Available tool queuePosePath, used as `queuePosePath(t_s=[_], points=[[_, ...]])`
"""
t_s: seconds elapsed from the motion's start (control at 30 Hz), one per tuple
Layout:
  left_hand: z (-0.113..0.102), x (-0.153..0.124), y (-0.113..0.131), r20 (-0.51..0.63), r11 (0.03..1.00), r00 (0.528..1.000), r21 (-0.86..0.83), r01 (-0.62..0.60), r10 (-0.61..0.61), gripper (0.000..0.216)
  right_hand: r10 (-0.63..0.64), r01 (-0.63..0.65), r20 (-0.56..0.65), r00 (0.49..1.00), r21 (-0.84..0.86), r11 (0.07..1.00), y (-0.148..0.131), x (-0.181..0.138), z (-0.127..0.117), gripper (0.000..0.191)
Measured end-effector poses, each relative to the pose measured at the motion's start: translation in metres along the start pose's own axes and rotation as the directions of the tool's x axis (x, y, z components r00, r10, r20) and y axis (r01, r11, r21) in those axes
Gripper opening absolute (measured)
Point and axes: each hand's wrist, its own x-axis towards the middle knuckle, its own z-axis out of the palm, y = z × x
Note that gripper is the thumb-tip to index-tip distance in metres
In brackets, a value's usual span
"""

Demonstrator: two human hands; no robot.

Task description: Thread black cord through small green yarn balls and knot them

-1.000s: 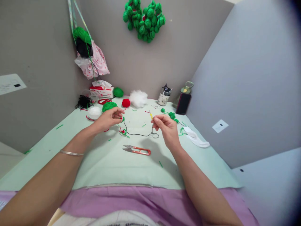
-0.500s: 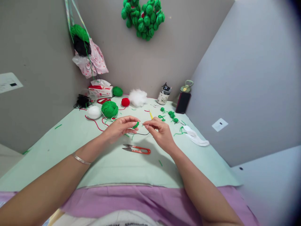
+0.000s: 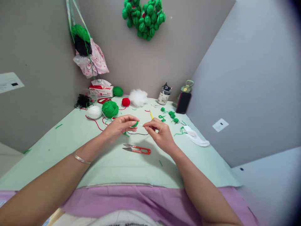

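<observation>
My left hand (image 3: 121, 125) pinches a small green crocheted piece (image 3: 134, 124) between thumb and fingers, which hide much of it. Just to the right, my right hand (image 3: 160, 131) is closed on a thin, pale needle (image 3: 142, 125), its tip pointing left. A small gap separates tip and crochet. A dark thread (image 3: 138, 134) curves below and between both hands. On the table under them lie orange-handled thread snips (image 3: 136, 149), blades to the left. Beyond my right hand shows a yellow-handled tool (image 3: 151, 115), partly hidden.
Balls of green yarn (image 3: 110, 109), white yarn (image 3: 94, 112) and red yarn (image 3: 125, 102) sit at the back left, near white stuffing (image 3: 138, 97). Small green crocheted balls (image 3: 172, 115), a white cloth (image 3: 196, 137), a phone (image 3: 183, 102) and a pen cup (image 3: 164, 96) are rightward.
The needle tip, earlier at the green piece, is now slightly apart from it. The green piece has turned a little in my left fingers. My right hand has hardly moved.
</observation>
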Motion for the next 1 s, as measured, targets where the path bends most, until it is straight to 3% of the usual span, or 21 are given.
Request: queuePosePath(t_s=[0.2, 0.67, 0.8, 1.0], points=[[-0.002, 0.003, -0.005, -0.02, 0.995, 0.999, 0.086, -0.048, 0.05, 0.036, 0.027, -0.027, 0.015, 1.0, -0.005, 1.0, 0.001, 0.0, 0.003, 0.015], [0.001, -0.001, 0.001, 0.05, 1.0, 0.998, 0.012, 0.026, -0.027, 0.03, 0.225, -0.235, 0.069, 0.972, 0.343, 0.91, 0.008, 0.006, 0.002, 0.014], [0.001, -0.002, 0.004, 0.087, 0.999, 0.996, -0.035, 0.041, -0.038, 0.028, 0.231, -0.257, 0.112, 0.966, 0.428, 0.866, 0.011, 0.006, 0.001, 0.017], [0.001, 0.0, -0.005, 0.104, 0.998, 0.994, 0.042, 0.037, -0.041, 0.028, 0.234, -0.269, 0.133, 0.963, 0.453, 0.85, 0.009, 0.006, 0.007, 0.018]])
